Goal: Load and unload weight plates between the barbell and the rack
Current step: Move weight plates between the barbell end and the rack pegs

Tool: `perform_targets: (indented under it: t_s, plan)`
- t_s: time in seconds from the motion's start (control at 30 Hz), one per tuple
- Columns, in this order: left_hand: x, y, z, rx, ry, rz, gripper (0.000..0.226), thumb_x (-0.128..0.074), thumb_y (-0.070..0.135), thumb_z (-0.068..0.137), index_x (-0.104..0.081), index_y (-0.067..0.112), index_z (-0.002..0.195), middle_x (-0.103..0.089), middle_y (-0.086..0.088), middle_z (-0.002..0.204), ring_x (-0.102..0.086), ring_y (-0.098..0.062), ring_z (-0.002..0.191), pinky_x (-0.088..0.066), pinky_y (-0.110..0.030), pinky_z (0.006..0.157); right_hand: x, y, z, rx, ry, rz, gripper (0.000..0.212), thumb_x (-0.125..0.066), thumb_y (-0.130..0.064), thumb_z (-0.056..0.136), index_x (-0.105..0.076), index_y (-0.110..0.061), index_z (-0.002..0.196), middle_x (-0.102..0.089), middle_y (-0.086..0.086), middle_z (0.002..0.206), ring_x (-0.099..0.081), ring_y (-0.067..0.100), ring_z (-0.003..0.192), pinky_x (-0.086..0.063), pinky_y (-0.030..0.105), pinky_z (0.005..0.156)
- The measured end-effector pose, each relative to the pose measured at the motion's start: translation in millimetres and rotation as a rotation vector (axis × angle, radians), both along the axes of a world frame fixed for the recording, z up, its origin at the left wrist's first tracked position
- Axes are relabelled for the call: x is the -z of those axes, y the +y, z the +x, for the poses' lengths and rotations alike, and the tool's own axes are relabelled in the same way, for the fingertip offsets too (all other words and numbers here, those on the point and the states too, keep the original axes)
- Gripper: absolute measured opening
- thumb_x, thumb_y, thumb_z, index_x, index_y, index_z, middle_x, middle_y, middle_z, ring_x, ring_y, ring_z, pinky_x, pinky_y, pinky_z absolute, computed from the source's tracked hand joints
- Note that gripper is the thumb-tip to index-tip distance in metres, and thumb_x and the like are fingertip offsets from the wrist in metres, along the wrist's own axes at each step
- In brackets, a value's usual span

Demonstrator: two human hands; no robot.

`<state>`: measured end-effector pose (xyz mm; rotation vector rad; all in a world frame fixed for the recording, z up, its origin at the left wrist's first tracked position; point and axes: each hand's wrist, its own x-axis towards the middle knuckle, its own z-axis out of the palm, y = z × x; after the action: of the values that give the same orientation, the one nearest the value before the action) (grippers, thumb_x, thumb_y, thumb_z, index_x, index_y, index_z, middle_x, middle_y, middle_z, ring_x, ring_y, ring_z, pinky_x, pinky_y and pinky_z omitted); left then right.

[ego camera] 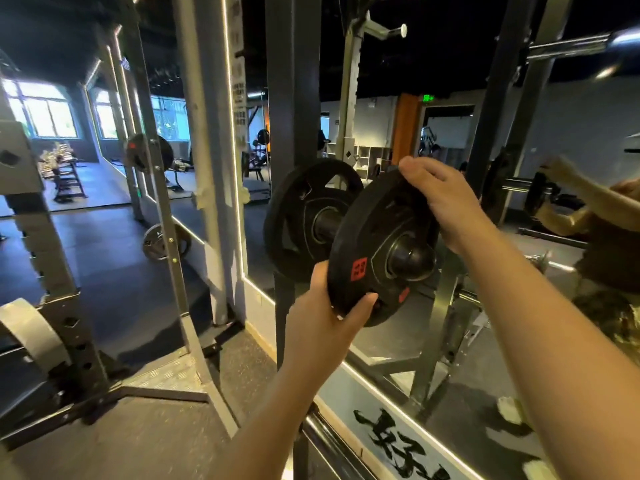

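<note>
My left hand [323, 313] grips the lower rim of a small black weight plate [377, 251], thumb curled over the front face and the fingers wrapped behind the edge. My right hand [446, 202] holds the top rim of the same plate, thumb hooked over the near side, fingers curled down the far side. The plate stands upright with a red label on its face, and its centre hole sits over the rounded black end of a storage peg [414, 259] that sticks out from the dark rack upright [294, 109]. Further back on that same peg, close against the upright, hangs a second black plate [298, 216] with cut-out grips; a bare stretch of peg shows between the two plates. Behind the peg is a wall mirror [433, 358] with a lit strip along its frame and dark brushed characters near its lower edge; in it I see the reflection of an arm and a plate at the right. At upper right a chrome barbell sleeve [571, 46] crosses the view. To the left stands a grey perforated upright [38, 237], and beyond it another rack carries plates [149, 155], one high and one low. The floor [114, 278] is dark matting, with a patterned metal tread plate at the rack's foot. Bright windows [45, 112] fill the far left wall under a black ceiling.
</note>
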<state>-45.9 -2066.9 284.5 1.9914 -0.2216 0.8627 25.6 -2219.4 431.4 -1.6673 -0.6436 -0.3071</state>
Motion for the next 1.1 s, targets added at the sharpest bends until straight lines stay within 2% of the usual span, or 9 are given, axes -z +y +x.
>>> perform_targets:
  t_s: [0.13,0.23,0.37,0.53,0.63,0.73,0.87,1.0,1.1]
  plan:
    - [-18.0,6.6,1.1,-0.064,-0.096,-0.004,0.061,-0.061,0.058,0.083,-0.039,0.028,0.131,-0.057,0.025,0.091,-0.060,0.013,0.085,-0.054,-0.013,0.071,14.2,1.6,10.6,0.013,0.214,0.252,0.059,-0.062,-0.066,0.065,-0.068,-0.021,0.101,-0.074,0.003,0.099,-0.071,0.019,0.092,-0.053,0.036,0.087]
    - [-44.8,5.5,-0.9,0.009,-0.128,-0.114,0.052,-0.061,0.055,0.084,-0.040,0.036,0.127,-0.063,0.019,0.098,-0.064,0.003,0.091,-0.057,-0.021,0.076,33.2,-1.1,23.4,-0.015,0.473,0.459,0.059,-0.062,-0.068,0.073,-0.066,-0.021,0.110,-0.075,0.003,0.098,-0.071,0.024,0.095,-0.053,0.041,0.085]
    - [-85.7,-2.9,7.3,-0.095,-0.091,0.045,0.046,-0.049,0.047,0.096,-0.039,0.037,0.140,-0.058,0.022,0.104,-0.055,0.007,0.088,-0.046,-0.022,0.087,70.2,3.0,36.7,-0.059,0.816,0.661,0.097,-0.075,-0.082,0.035,-0.065,-0.028,0.116,-0.070,0.009,0.114,-0.064,0.038,0.105,-0.047,0.058,0.092]
    - [-121.4,-4.3,21.9,-0.212,-0.030,0.274,0.046,-0.044,0.053,0.096,-0.042,0.041,0.140,-0.061,0.016,0.115,-0.049,0.002,0.089,-0.030,-0.010,0.065,96.8,11.2,39.2,-0.211,0.960,0.746,0.085,-0.054,-0.085,0.061,-0.065,-0.025,0.119,-0.066,0.015,0.120,-0.058,0.042,0.112,-0.051,0.052,0.087]
    - [-123.5,-3.3,22.1,-0.202,-0.017,0.284,0.046,-0.045,0.055,0.095,-0.043,0.041,0.138,-0.057,0.020,0.107,-0.050,0.001,0.088,-0.031,-0.013,0.065,89.6,4.7,38.8,-0.069,0.887,0.677,0.060,-0.050,-0.073,0.080,-0.065,-0.024,0.110,-0.070,0.011,0.111,-0.062,0.035,0.104,-0.050,0.050,0.092]
    - [-123.3,-0.3,16.0,-0.199,-0.104,0.268,0.037,-0.048,0.054,0.094,-0.052,0.037,0.127,-0.055,0.021,0.096,-0.051,0.001,0.084,-0.038,-0.015,0.068,55.2,-9.9,28.9,0.186,0.558,0.380,0.035,-0.042,-0.053,0.097,-0.058,-0.023,0.105,-0.065,-0.002,0.103,-0.059,0.016,0.094,-0.045,0.038,0.087]
    - [-122.2,28.9,15.2,-0.210,-0.270,-0.176,0.021,-0.052,0.043,0.096,-0.059,0.027,0.106,-0.059,0.011,0.096,-0.057,0.001,0.090,-0.048,-0.025,0.082,-7.9,-12.9,-1.1,0.056,-0.045,-0.069,0.018,-0.044,-0.052,0.095,-0.053,-0.039,0.104,-0.053,-0.021,0.105,-0.047,-0.007,0.097,-0.034,0.018,0.079]
    - [-117.6,69.2,40.6,-0.417,-0.098,-0.101,0.047,-0.060,0.054,0.087,-0.051,0.027,0.125,-0.055,0.000,0.117,-0.052,-0.019,0.114,-0.045,-0.039,0.094,-32.0,16.5,-13.3,-0.046,-0.399,-0.579,0.042,-0.052,-0.066,0.073,-0.061,-0.036,0.099,-0.053,-0.026,0.099,-0.047,-0.011,0.095,-0.038,0.017,0.086]
    - [-100.1,76.1,61.4,-0.306,0.060,-0.053,0.041,-0.057,0.057,0.088,-0.055,0.028,0.117,-0.058,0.008,0.091,-0.061,-0.022,0.100,-0.047,-0.038,0.086,-28.0,27.2,-6.6,-0.062,-0.348,-0.569,0.050,-0.060,-0.069,0.061,-0.067,-0.029,0.090,-0.060,-0.016,0.088,-0.055,-0.003,0.084,-0.046,0.025,0.078]
